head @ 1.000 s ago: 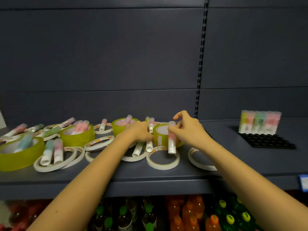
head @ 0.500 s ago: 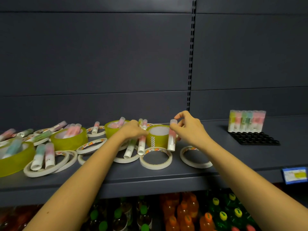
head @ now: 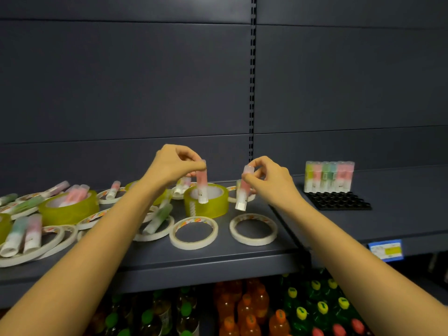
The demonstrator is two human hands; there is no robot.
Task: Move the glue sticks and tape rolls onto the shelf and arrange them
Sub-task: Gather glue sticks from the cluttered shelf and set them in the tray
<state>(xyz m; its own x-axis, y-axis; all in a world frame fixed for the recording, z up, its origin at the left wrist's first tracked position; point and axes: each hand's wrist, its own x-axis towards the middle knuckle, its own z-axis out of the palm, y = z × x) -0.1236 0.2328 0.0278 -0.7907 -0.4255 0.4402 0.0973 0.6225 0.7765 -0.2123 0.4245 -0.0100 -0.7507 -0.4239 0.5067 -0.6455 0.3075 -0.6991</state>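
Observation:
My left hand (head: pixel 172 166) pinches the cap end of a pink glue stick (head: pixel 201 187) that hangs upright above a yellow-green tape roll (head: pixel 206 201). A second pink glue stick (head: pixel 243 192), tilted slightly, is pinched near its top by my right hand (head: pixel 269 178), over the shelf (head: pixel 218 253). Flat white tape rings (head: pixel 193 232) (head: pixel 253 229) lie in front of the yellow-green roll. More glue sticks and rolls are scattered to the left. A row of upright glue sticks (head: pixel 328 177) stands at the back edge of a black holder tray (head: pixel 339 201) on the right.
The dark back panel rises behind the shelf, with a slotted upright post (head: pixel 252 76) between two shelf sections. A blue price label (head: pixel 386 249) hangs on the right shelf's front edge. Bottled drinks (head: pixel 249 309) fill the level below.
Both hands have lifted off the pile, each raising a pink glue stick; the left hand now holds its stick above the yellow-green roll. The view has shifted rightward.

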